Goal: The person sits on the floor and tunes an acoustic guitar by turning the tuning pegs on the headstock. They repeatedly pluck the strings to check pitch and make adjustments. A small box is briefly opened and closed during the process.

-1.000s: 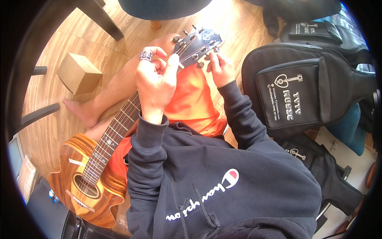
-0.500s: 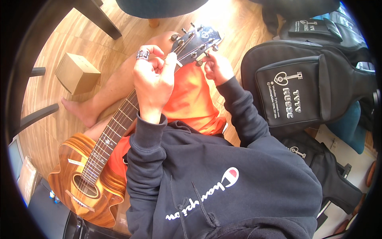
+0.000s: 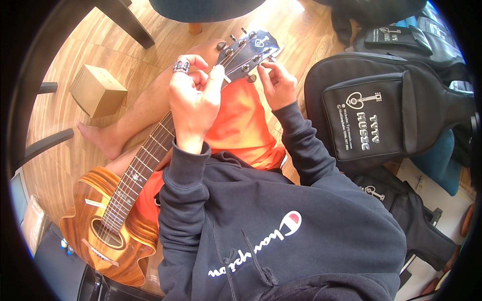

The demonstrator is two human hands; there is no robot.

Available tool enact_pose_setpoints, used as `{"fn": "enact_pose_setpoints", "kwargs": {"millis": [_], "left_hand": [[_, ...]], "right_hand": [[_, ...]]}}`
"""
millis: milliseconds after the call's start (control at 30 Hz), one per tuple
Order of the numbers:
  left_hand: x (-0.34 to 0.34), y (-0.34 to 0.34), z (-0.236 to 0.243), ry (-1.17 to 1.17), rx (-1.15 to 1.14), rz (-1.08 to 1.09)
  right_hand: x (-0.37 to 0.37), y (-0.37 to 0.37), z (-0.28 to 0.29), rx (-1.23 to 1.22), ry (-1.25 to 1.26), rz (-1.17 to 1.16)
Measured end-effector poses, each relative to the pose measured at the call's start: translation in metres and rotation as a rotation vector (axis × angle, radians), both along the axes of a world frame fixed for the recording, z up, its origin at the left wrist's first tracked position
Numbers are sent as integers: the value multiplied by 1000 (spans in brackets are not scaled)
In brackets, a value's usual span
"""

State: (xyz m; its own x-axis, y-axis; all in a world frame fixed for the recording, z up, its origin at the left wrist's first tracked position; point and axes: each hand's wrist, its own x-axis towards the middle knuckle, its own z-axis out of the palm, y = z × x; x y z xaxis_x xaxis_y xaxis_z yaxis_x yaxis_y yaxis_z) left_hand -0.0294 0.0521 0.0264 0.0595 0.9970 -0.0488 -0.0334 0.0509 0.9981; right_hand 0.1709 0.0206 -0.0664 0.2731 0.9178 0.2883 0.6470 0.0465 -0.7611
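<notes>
An acoustic guitar (image 3: 95, 241) with a glossy, streaked wooden body lies slantwise across my lap, its neck running up to a black headstock (image 3: 253, 47). My left hand (image 3: 195, 108), wearing a chunky silver ring, is over the upper neck by the pale nut. Its fingers are curled and its thumb lies beside the strings; what they pinch, if anything, is hidden. On the headstock's right edge, my right hand (image 3: 279, 84) has thumb and forefinger closed at a tuning peg (image 3: 271, 58). Another tuning peg (image 3: 251, 78) is just left of this hand.
Black guitar bags (image 3: 371, 110) are piled on the right. A cardboard box (image 3: 97, 90) sits on the wooden floor at left, near dark chair legs (image 3: 125, 22). A blue seat (image 3: 206, 9) is ahead, past the headstock.
My right hand has shifted slightly up and to the right, from a nearer tuning peg to the one farther along the headstock. My left hand stays nearly still.
</notes>
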Motion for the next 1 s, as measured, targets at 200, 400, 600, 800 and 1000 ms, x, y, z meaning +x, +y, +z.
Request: {"fn": "enact_pose_setpoints", "kwargs": {"millis": [200, 400, 600, 800, 1000], "left_hand": [[0, -2, -1, -18, -15, 7], [0, 0, -1, -24, -13, -9], [-1, -2, -3, -28, 1, 1], [0, 0, -2, -13, 15, 3], [-2, -1, -6, -9, 18, 11]], "right_hand": [[25, 11, 7, -574, 1091, 128], [10, 0, -8, 41, -100, 93], [19, 8, 2, -537, 935, 11], [10, -1, -9, 12, -46, 80], [15, 11, 0, -607, 1189, -58]]}}
